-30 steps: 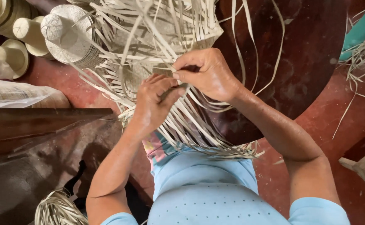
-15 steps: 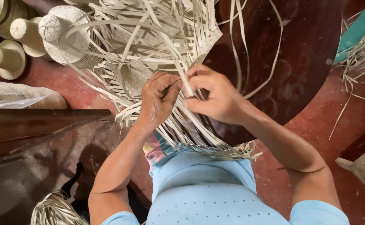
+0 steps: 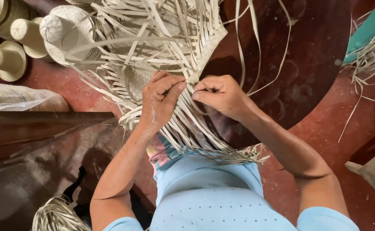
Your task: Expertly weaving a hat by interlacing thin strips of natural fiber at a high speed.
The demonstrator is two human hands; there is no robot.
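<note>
Fingers of left hand [image 3: 159, 100] and right hand [image 3: 219, 94] both pinch pale strips [image 3: 187, 124] of half-woven mat [image 3: 170, 38]; hats [image 3: 33, 34] stacked at upper left.

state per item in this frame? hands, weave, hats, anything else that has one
left hand: fingers curled, pinching pale strips
right hand: fingers closed on a strip, close beside the left
woven straw piece: unfinished, loose strips fanning out all round
woven hat: finished, upright on the floor
smooth cream hats: upright, side by side
loose strip bundle: heaped on the floor, unwoven
plastic bag: lying flat, crumpled
</note>
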